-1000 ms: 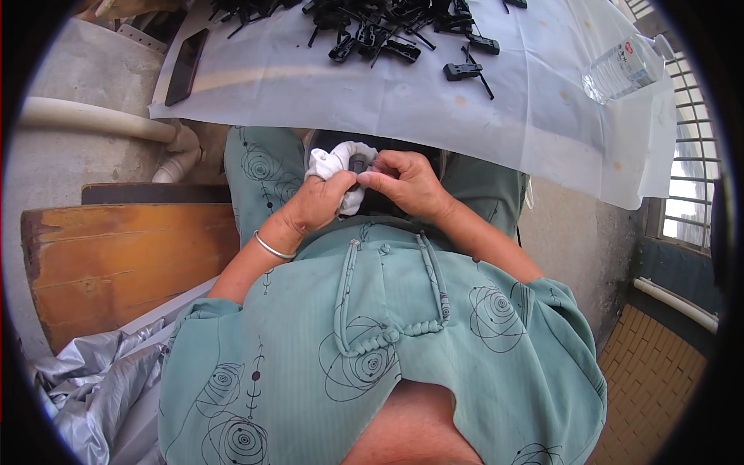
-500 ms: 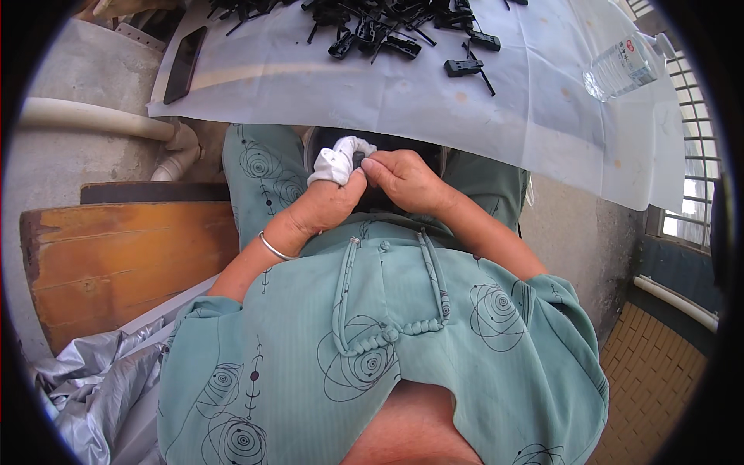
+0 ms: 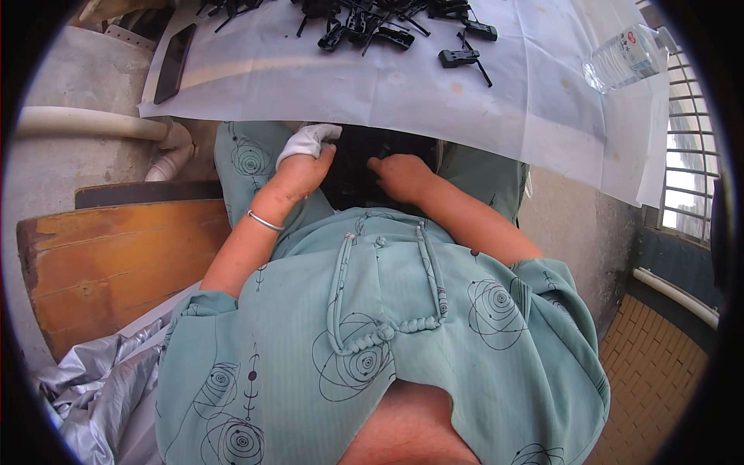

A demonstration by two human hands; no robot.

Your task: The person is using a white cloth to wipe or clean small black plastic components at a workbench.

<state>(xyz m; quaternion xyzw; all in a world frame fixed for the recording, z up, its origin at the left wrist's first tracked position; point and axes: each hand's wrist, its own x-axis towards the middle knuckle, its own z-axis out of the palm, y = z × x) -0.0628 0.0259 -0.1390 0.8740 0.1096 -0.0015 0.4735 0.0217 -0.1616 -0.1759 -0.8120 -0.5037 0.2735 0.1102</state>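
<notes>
Left hand [image 3: 298, 177], fingers curled tight around a crumpled white cloth [image 3: 308, 141] that juts up and away from its grip over the lap, lies just left of the right hand [image 3: 401, 175], whose fingers' closure cannot be told.

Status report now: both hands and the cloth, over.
Left hand grips white cloth in lap. Right hand beside it, on dark pile. Table sheet overhangs just ahead.

Single head view, looking steeply down, close over lap; table [image 3: 403, 85] at 12 o'clock, torso at 6.
</notes>
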